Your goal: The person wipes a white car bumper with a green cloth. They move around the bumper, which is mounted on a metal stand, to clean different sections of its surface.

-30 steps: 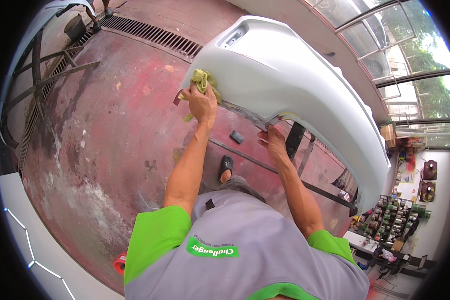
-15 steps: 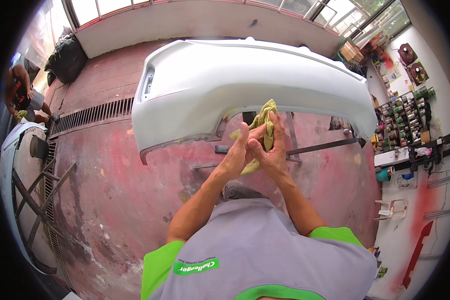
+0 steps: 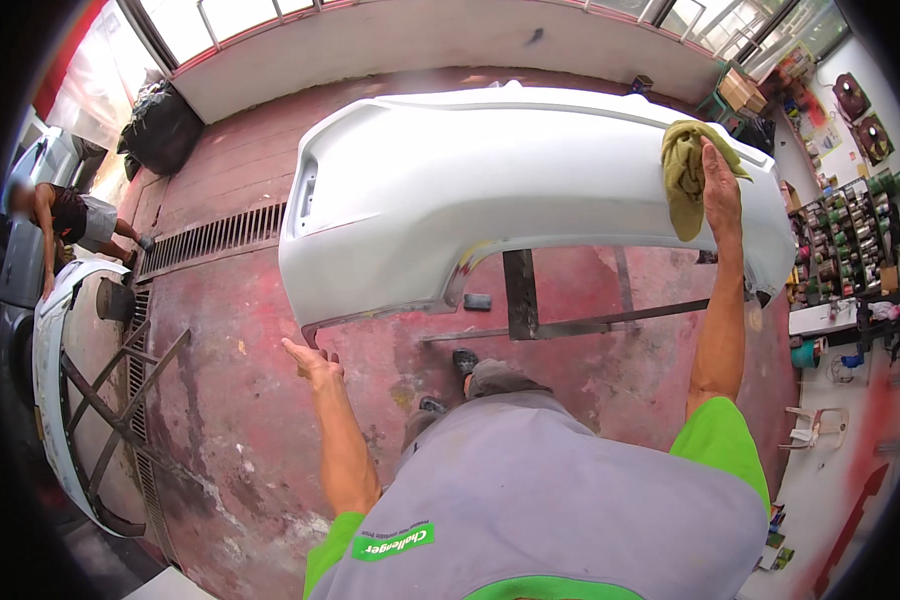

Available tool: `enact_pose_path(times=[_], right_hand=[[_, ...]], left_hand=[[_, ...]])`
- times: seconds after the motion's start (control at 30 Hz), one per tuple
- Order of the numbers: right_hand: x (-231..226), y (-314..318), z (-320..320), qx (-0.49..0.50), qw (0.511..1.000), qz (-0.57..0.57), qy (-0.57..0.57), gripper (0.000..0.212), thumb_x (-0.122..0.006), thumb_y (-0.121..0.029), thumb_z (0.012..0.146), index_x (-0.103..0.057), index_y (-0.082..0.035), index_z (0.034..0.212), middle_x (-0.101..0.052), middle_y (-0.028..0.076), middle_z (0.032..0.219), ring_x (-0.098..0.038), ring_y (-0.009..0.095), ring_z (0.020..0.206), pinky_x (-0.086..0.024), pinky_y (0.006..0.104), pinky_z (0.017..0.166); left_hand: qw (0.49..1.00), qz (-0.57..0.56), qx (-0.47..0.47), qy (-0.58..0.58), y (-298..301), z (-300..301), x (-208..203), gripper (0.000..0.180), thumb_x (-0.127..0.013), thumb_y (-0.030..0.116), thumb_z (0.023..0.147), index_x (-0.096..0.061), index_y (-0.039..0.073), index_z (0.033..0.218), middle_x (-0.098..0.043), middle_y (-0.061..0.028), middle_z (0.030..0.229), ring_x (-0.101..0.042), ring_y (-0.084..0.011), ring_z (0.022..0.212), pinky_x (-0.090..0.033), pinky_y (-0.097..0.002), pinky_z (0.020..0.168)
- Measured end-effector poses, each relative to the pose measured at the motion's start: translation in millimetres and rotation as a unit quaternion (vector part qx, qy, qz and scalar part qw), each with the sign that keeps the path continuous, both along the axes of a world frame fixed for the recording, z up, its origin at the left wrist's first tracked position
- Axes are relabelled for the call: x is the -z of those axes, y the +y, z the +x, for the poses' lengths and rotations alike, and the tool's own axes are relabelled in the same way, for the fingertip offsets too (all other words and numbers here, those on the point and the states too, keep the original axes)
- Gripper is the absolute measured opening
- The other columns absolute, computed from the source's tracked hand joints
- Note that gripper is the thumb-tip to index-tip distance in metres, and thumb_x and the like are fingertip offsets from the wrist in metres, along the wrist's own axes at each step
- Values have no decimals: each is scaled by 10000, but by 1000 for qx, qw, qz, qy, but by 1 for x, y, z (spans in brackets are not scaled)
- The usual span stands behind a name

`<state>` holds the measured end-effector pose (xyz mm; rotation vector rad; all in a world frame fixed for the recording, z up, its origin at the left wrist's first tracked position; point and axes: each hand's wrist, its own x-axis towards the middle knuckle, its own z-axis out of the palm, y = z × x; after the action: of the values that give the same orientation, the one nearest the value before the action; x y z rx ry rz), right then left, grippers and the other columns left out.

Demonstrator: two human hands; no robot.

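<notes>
A large pale white car body panel (image 3: 410, 170) with an arched cut-out along its near edge is held up in front of me on a dark metal stand (image 3: 521, 295). My right hand (image 3: 722, 195) holds a bunched olive-green cloth (image 3: 684, 180) against the right part of the panel. Part of that hand's fingers is hidden by the cloth. Below the panel's left lower corner, my left hand (image 3: 316, 366) is open with fingers spread. It holds nothing, and whether it touches the corner I cannot tell.
A small dark block (image 3: 478, 302) lies on the red-stained floor. To the left, another panel (image 3: 52, 400) rests on a crossed metal stand (image 3: 120, 425), with a person (image 3: 75, 218) bending beside it. Shelves of paint cans (image 3: 840, 240) line the right wall. A black bag (image 3: 165, 130) sits back left.
My hands, together at the cloth before, have parted. The right carried the cloth right onto the panel; the left moved down and left. The person on the left has leaned toward the other panel.
</notes>
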<state>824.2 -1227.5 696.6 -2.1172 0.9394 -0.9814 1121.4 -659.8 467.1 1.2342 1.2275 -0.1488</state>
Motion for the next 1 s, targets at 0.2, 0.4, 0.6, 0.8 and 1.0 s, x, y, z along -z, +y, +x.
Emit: enact_pose_path(times=[0.2,0.4,0.6,0.8,1.0], right_hand=[[31,-55,31,12,940,-210,270,622,-584,-474,978,-554,-102,1476,-556,179,1475,-459,351,1417,-287,446,1206],[46,-86,13,76,925,-201,315,698,-467,-501,968,-476,-93,1535,-369,210,1621,-230,389,1544,-143,469,1261],[40,30,75,-109,932,-226,262,739,-543,-532,959,-477,-63,1525,-379,192,1618,-257,396,1529,-144,483,1266],[43,168,189,-234,888,-304,253,714,-660,-472,896,-555,-45,1459,-436,211,1568,-320,429,1489,-177,528,1256],[60,265,265,-318,850,-340,246,774,-638,-518,864,-552,-23,1452,-441,258,1542,-314,470,1471,-175,552,1250]], left_hand=[[919,-345,-2,-190,-20,23,53,814,-209,749,1011,-529,147,1457,-529,-109,1493,-487,-296,1377,-462,-491,1113],[949,-250,3,-191,-30,-4,34,758,-150,676,1056,-501,157,1482,-531,-31,1507,-522,-238,1357,-448,-421,1139],[948,-248,21,-197,-16,-18,45,719,-200,689,1050,-486,177,1467,-507,-30,1503,-522,-244,1337,-478,-423,1090],[940,-247,28,-235,-15,-25,50,693,-236,686,1052,-480,173,1449,-518,-43,1476,-538,-236,1295,-491,-428,1056],[925,-302,34,-228,-16,-30,28,660,-273,703,1041,-495,183,1382,-574,-50,1355,-576,-236,1216,-521,-444,977]])
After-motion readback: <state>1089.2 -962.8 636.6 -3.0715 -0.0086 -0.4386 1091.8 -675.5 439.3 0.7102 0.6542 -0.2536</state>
